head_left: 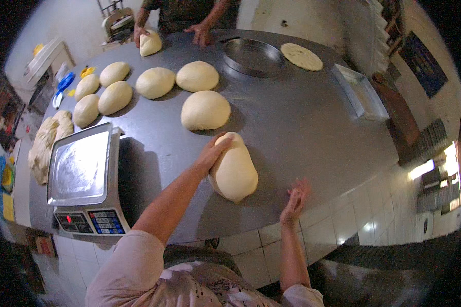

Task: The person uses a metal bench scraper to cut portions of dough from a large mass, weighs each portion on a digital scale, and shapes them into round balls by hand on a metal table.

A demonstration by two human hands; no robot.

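A long, smooth piece of pale dough [235, 171] lies on the grey table in front of me, pointing away and slightly to the left. My left hand [213, 153] grips its far left side, the thumb over the top and the other fingers partly hidden behind it. To the right of the dough, my right hand [296, 199] is held over the table's near edge, apart from it and holding nothing. Its fingers are stretched out and a little blurred. Just beyond the long piece sits a rounded dough ball [206, 110].
At left, a scale [82, 163] stands by a rough dough mass [48, 143]. Several dough balls [155, 83] lie farther back. Beyond are a round pan [253, 57], flat dough [301, 56] and a rectangular tin [361, 94]. Across the table, a co-worker's hand [141, 36] holds dough [150, 44].
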